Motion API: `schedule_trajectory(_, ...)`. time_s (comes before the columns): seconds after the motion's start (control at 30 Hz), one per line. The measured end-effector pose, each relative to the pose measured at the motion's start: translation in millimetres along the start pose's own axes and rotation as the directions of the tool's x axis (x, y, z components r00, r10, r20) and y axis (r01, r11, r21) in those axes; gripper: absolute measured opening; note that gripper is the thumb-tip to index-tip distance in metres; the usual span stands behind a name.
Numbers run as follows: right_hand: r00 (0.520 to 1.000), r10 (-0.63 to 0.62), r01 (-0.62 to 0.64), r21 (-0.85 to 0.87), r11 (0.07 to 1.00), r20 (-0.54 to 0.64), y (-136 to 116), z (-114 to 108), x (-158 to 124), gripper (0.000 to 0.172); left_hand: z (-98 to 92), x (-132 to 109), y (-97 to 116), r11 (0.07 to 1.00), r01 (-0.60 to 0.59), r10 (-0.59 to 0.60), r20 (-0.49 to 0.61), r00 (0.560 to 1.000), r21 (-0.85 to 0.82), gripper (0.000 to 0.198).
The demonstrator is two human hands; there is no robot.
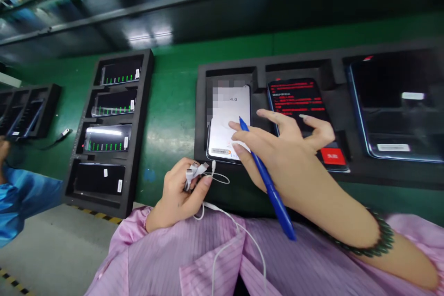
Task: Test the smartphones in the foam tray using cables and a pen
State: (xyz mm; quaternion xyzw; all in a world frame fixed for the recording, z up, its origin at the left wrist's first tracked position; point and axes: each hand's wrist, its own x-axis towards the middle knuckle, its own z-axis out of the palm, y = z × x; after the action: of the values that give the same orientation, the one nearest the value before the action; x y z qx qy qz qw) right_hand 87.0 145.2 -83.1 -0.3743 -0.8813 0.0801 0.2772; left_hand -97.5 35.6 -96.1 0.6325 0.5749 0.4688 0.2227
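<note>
Head, right grip (282, 155) seemingly loose, holding pen (266, 181)

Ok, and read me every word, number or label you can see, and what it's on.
"4.0": white-screened phone; other text there is masked or too small.
"失败", probably, slightly blurred: red button on the red-text phone.
Its red lines: too blurred.
Green text on three phones: too small.
White labels: too small.

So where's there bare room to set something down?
Bare green tabletop shows between the four-phone tray and the wider tray, and behind the latter. It's crowded around that tray's near edge: left hand with white cables, right hand with blue pen.
</note>
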Motion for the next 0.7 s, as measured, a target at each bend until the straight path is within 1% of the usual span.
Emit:
schedule_trajectory(0.07, 0.998, 0.006, -0.008, -0.034, 0.999, -0.055, 1, 0, 0, 0.012, 0.7, 0, 0, 1.0, 0.0, 0.0, -0.003, 1.0, -0.006, 0.032)
schedule_trajectory(0.13, 0.996, -0.021, 0.015, -0.075, 0.997, -0.084, 0, -2, 0, 0.012, 1.7, 1, 0, 1.0, 0.016, -0.016, -0.009, 1.0, -0.012, 0.036)
schedule_trajectory(0.27, 0.978, -0.205, 0.201, -0.101, 0.974, -0.035, -15, -1, 1, 0.011, 3.7, 1, -3, 0.998, 0.053, -0.054, -0.035, 0.998, -0.035, 0.041)
schedule_trajectory(0.37, 0.959, -0.282, 0.28, -0.101, 0.955, -0.006, -25, 3, 2, 0.011, 4.7, 1, -7, 0.998, 0.057, -0.059, -0.088, 0.994, -0.032, 0.044)
schedule_trajectory(0.43, 0.958, -0.288, 0.286, -0.1, 0.953, -0.01, -25, 3, 1, 0.01, 5.1, 1, -9, 0.999, 0.049, -0.051, -0.117, 0.992, -0.018, 0.046)
schedule_trajectory(0.5, 0.96, -0.275, 0.269, -0.1, 0.958, -0.05, -20, 0, -1, 0.01, 5.5, 0, -12, 0.999, 0.045, -0.044, -0.127, 0.991, 0.006, 0.044)
schedule_trajectory(0.6, 0.953, -0.274, 0.262, -0.101, 0.96, -0.126, -9, -9, -7, 0.016, 6.9, 0, -14, 0.998, 0.049, -0.044, -0.136, 0.99, 0.034, 0.036)
schedule_trajectory(0.7, 0.933, -0.307, 0.289, -0.115, 0.95, -0.187, -1, -15, -13, 0.015, 10.5, 0, -11, 0.998, 0.065, -0.061, -0.133, 0.989, 0.027, 0.027)
